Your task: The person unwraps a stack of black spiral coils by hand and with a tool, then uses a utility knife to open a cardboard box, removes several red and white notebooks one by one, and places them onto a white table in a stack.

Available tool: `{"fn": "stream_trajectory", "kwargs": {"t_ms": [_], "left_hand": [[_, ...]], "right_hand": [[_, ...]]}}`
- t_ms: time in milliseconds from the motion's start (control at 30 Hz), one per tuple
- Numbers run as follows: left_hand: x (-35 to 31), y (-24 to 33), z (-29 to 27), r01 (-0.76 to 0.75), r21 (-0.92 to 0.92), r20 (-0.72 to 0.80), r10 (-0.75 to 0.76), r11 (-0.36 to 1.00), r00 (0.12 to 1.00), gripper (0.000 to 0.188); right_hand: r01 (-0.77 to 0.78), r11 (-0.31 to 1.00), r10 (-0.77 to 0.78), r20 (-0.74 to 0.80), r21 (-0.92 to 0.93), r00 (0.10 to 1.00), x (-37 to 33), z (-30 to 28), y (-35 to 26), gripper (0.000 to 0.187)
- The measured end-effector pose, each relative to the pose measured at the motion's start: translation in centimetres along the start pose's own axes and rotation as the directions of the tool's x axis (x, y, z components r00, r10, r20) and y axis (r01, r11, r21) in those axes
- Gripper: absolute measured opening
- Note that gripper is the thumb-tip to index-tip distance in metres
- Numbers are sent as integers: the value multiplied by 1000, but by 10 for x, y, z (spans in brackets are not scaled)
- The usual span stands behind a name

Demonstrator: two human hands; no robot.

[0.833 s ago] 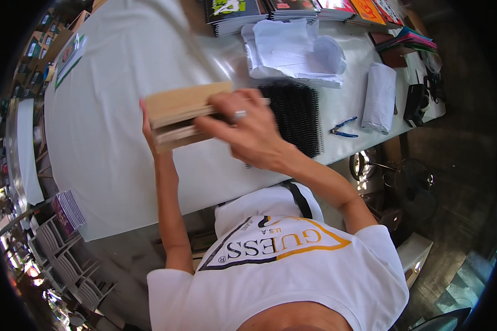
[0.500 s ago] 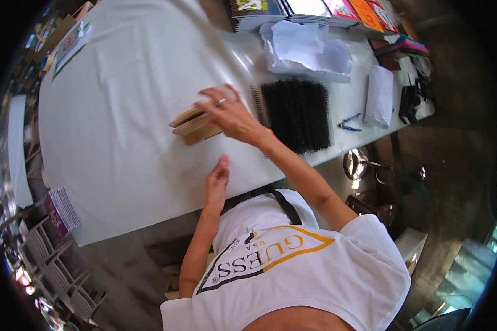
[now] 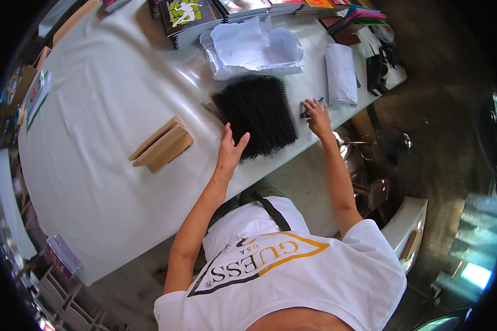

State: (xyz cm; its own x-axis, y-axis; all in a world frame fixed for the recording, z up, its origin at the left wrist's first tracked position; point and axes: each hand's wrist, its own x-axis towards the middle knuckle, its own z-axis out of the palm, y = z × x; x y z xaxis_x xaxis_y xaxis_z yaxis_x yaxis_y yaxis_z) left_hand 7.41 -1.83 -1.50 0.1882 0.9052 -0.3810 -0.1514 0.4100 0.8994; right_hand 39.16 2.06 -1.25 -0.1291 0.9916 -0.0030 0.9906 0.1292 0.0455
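Observation:
On the white-covered table lies a thick mat of black spiral binding coils (image 3: 257, 116), a few coils sticking out at its left. My left hand (image 3: 230, 148) is at the lower left edge of the coils, thumb and fingers apart, holding nothing. Right of the coils, my right hand (image 3: 318, 118) has its fingers curled over small blue-handled pliers (image 3: 321, 100), which they mostly cover. Farther left, a folded brown cardboard piece (image 3: 163, 144) stands on the table, touched by neither hand.
Crumpled white wrapping (image 3: 248, 49) lies beyond the coils, with stacks of spiral-bound notebooks (image 3: 190, 21) behind it. A white roll (image 3: 341, 74) stands near the right edge, beside a black device (image 3: 377, 74). Purple-covered books (image 3: 65, 255) sit at the lower left corner.
My right hand has left the cardboard piece and gone right to the pliers. My left hand has moved over to the coils. The view has shifted to the right.

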Motion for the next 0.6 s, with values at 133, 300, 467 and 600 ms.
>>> {"fn": "stream_trajectory", "kwargs": {"t_ms": [133,300,467,600], "left_hand": [[18,-2,28,-39,205,-26,45,978,999,94],[46,-8,83,-87,287,-92,118,954,989,97],[38,-44,98,-110,312,-190,176,944,966,94],[20,-9,82,-76,405,-255,192,911,948,89]], "right_hand": [[-103,956,130,-83,275,988,28,5,33,41],[-29,886,89,-110,463,990,70,16,41,41],[46,909,-94,94,414,991,69,3,20,57],[-24,982,14,59,186,998,72,5,72,39]]}}
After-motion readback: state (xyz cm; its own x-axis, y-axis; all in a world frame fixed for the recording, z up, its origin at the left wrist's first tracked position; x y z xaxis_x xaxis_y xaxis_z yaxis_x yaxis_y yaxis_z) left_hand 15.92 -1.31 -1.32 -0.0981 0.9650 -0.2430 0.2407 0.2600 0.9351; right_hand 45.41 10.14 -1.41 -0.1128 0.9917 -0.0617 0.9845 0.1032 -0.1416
